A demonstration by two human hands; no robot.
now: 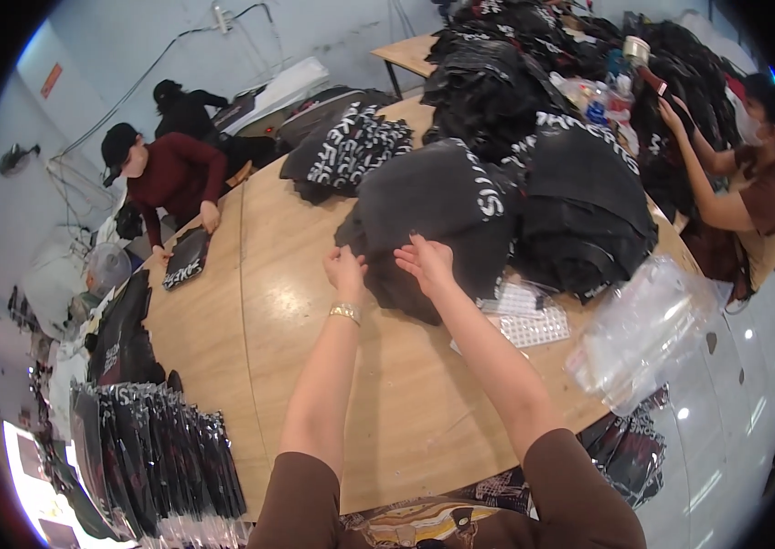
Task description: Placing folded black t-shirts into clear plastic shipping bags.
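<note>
Both my arms reach forward over the wooden table [291, 366] to a pile of black printed garments [424, 206]. At the pile's near left edge is my left hand [346, 273], its fingers loosely bent and apart, with nothing visible in them. My right hand [427, 265] is in front of the pile's near side, palm turned inward and fingers spread, holding nothing. Whether either hand touches the cloth, I cannot tell. White lettering runs down the pile's right side.
Another black garment stack [584, 210] stands to the right, near sticker sheets [534, 327] and clear plastic bags [648, 334]. Bagged garments [159, 457] line the lower left. One person [172, 174] handles a folded black garment [186, 258]; another person [744, 197] works at right.
</note>
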